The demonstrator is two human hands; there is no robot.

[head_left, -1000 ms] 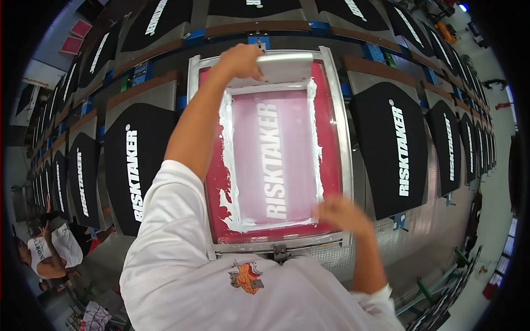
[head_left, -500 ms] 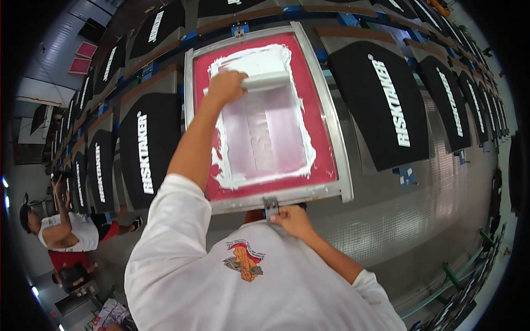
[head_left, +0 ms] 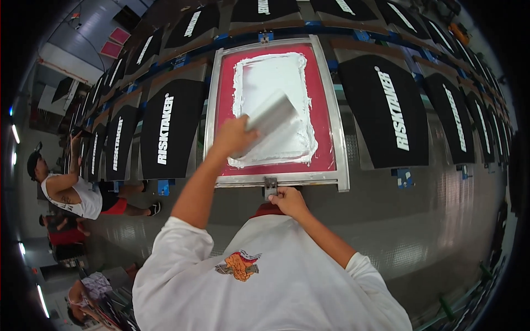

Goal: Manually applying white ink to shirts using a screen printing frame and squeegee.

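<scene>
My left hand (head_left: 234,136) grips a grey squeegee (head_left: 269,117), held tilted over the near part of a red printing screen (head_left: 323,110) in a metal frame. White ink (head_left: 270,77) covers the middle of the screen. My right hand (head_left: 288,201) holds the small metal clamp handle (head_left: 270,186) at the frame's near edge. The screen lies flat on a long printing table. I wear a white shirt with an orange graphic.
Black shirts with white lettering (head_left: 168,129) (head_left: 389,113) lie on pallets in a long row on both sides of the screen. A person in a white sleeveless top (head_left: 69,187) works at the table on the left. Other people sit lower left.
My left hand has pulled the squeegee from the screen's far end toward me, spreading white ink. My right hand moved from the frame's right corner to the clamp handle.
</scene>
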